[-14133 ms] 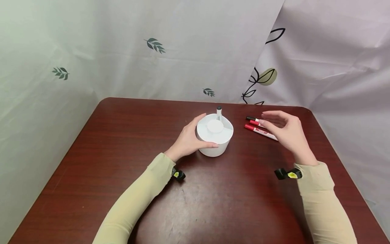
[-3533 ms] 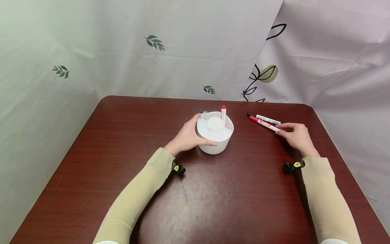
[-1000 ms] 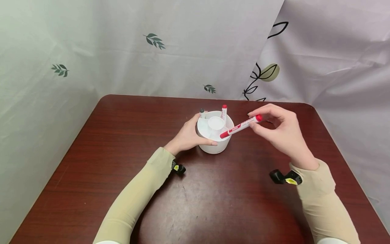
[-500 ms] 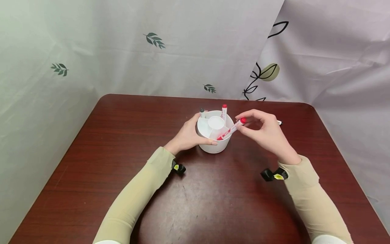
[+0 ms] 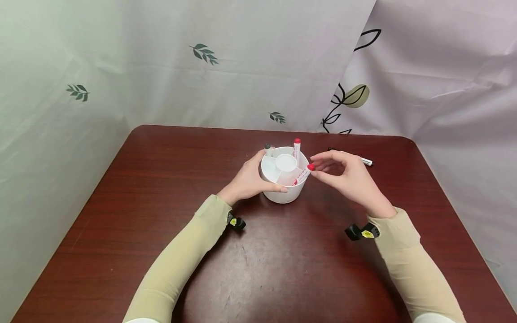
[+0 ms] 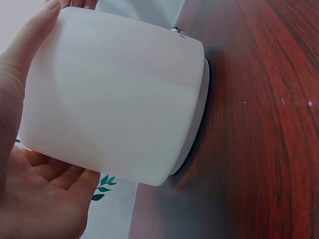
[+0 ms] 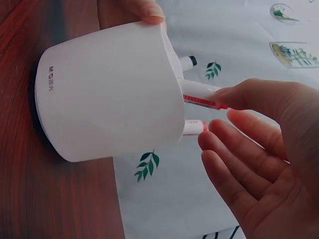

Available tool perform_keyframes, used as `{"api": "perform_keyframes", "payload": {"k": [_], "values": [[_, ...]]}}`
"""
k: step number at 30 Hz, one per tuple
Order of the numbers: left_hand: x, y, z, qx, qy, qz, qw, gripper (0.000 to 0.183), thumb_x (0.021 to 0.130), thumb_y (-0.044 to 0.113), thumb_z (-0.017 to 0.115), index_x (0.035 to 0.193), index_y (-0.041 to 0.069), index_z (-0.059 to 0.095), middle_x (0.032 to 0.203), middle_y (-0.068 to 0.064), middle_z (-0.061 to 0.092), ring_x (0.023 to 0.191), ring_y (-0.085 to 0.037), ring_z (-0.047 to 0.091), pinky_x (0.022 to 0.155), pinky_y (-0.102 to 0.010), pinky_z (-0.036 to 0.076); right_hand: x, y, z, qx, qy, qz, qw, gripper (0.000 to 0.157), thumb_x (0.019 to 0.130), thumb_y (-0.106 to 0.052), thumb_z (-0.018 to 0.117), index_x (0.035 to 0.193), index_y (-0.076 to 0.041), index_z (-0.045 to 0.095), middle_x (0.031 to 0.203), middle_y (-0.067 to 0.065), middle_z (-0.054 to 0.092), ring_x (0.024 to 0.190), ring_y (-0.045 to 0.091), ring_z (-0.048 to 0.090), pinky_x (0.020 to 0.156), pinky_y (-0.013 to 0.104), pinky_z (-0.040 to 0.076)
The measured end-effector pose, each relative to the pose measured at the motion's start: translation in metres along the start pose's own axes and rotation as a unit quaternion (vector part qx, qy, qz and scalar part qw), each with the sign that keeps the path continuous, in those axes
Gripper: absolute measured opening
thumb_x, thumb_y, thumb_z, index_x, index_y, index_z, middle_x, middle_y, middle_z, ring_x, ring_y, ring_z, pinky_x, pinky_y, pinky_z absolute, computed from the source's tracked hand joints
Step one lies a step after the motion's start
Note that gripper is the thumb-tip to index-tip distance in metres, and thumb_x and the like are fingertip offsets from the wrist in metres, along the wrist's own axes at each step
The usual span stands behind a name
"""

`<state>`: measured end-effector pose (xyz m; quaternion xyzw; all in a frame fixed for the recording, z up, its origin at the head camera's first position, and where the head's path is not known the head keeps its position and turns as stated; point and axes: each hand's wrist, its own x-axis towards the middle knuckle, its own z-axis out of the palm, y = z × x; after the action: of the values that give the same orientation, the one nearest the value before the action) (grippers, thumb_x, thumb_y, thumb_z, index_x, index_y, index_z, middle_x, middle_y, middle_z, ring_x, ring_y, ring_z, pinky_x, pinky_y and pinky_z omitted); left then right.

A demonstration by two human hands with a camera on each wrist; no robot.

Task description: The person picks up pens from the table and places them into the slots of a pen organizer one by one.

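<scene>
A white round pen holder (image 5: 287, 196) with inner compartments stands on the table. My left hand (image 5: 247, 181) grips its left side, thumb along the front wall, as the left wrist view (image 6: 112, 94) also shows. Between thumb and fingertips of my right hand (image 5: 354, 181) is the red end of a white marker (image 5: 302, 175). That marker leans with its lower part inside the front right compartment. At the holder's back, a red-capped marker (image 5: 297, 148) and a dark-capped marker (image 5: 268, 150) stand in separate compartments. In the right wrist view, the pinched marker (image 7: 198, 92) juts out over the rim.
A black-and-white marker (image 5: 366, 161) lies on the dark red table (image 5: 291, 260) behind my right hand, which partly hides it. Pale curtains (image 5: 242, 80) with leaf prints hang behind the table. Each wrist carries a small black camera.
My right hand has picked up a red marker from the table, brought it left to the holder and lowered its end inside. Earlier, another red marker went in too. The left hand stays put.
</scene>
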<state>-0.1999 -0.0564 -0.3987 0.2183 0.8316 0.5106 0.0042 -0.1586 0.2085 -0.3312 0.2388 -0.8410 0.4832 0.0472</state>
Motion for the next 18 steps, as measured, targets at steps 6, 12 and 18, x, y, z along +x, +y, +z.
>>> {"api": "perform_keyframes", "payload": {"k": [6,12,18], "values": [[-0.002,-0.001,-0.003,0.020,-0.006,0.008,0.9998,0.108,0.049,0.062,0.083,0.140,0.028,0.035,0.130,0.017,0.045,0.114,-0.004,0.044,0.094,-0.033,0.038,-0.006,0.010,-0.007,-0.003,0.014,0.010,1.000,0.032,0.081,-0.019,0.076,0.111,-0.024,0.067,0.100,-0.001,0.067,0.084,0.016,0.064,0.072,0.028,0.051],[-0.006,-0.005,-0.008,0.056,0.012,0.028,0.9980,0.121,0.047,0.065,0.082,0.146,0.037,0.019,0.139,0.011,0.037,0.124,-0.005,0.035,0.100,-0.037,0.033,-0.011,-0.012,-0.014,-0.008,0.029,0.002,1.000,0.030,0.080,-0.005,0.074,0.108,-0.010,0.067,0.097,0.006,0.067,0.082,0.021,0.064,0.071,0.027,0.052],[-0.004,-0.006,-0.010,0.042,0.019,0.053,0.9975,0.120,0.049,0.061,0.084,0.148,0.030,0.021,0.139,0.008,0.040,0.125,-0.002,0.034,0.102,-0.036,0.030,-0.014,-0.024,-0.015,-0.020,0.029,0.005,0.999,0.028,0.080,-0.001,0.073,0.107,-0.006,0.067,0.097,0.006,0.067,0.082,0.022,0.064,0.071,0.027,0.052]]}}
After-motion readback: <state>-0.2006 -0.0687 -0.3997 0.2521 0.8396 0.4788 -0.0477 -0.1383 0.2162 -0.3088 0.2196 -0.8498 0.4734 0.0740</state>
